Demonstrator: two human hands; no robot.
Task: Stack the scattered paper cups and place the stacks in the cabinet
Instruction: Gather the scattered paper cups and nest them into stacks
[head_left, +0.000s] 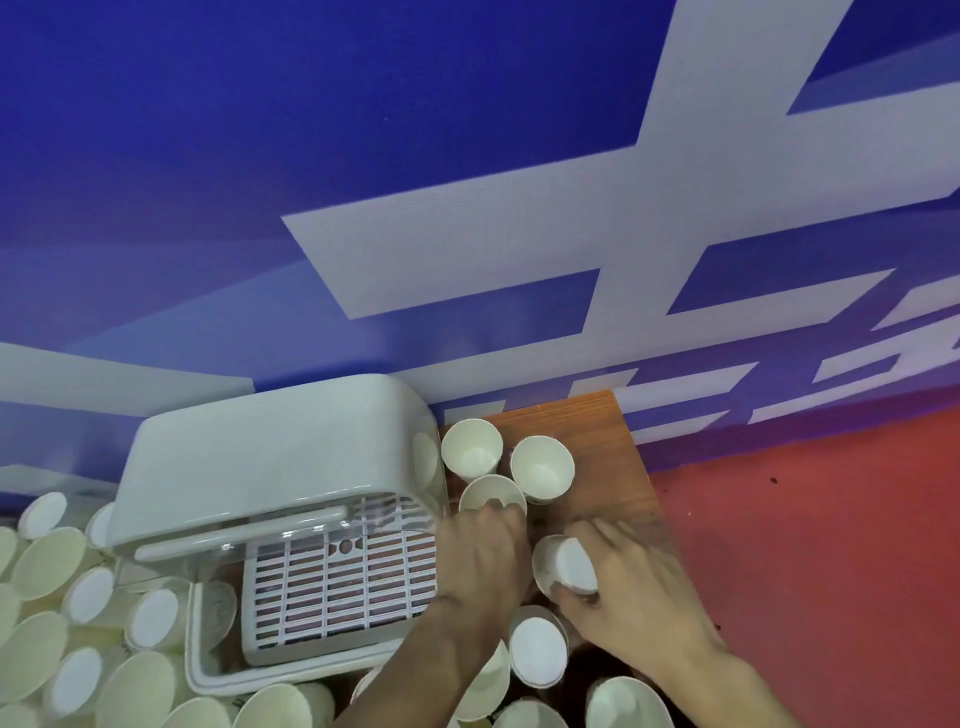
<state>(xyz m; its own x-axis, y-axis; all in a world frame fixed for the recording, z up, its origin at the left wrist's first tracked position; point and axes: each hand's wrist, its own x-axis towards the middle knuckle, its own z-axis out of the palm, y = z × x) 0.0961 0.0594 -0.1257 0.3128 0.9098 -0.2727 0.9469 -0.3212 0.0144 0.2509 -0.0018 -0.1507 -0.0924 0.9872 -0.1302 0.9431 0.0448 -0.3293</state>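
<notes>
Gripped in the right hand (639, 597): one pale cream paper cup (566, 566), tipped on its side, fingers curled round its wall. Which end faces up, impossible to tell.

Pinched at the near rim by the left hand (483, 551): a second cream paper cup (491, 496), upright on the brown wooden counter (597, 431). Just behind it, a rear-left upright cup (471, 449) and a rear-right upright cup (543, 467), close together.

No finished stack in sight, and none visible on the slotted white tray (337, 587) inside the white plastic cabinet (270, 457), with its clear door flipped up. So judged an early stage.

Heaped left of the cabinet and along the near edge: loose cream cups (52, 597), many on their sides.

Beyond the counter: red floor (831, 519), blue wall with broad white lettering (467, 156).

Risks from here:
- Ovalling a thin rim under too hard a pinch, then jamming on nesting.
- Bringing the tipped cup in at a tilt and wedging it crooked.
- Knocking over the two rear cups with the left knuckles, given how near they stand.
- Sweeping loose cups off the counter edge onto the floor with a forearm.
- Fouling the raised door with a tall stack, or toppling it on the slotted tray.
</notes>
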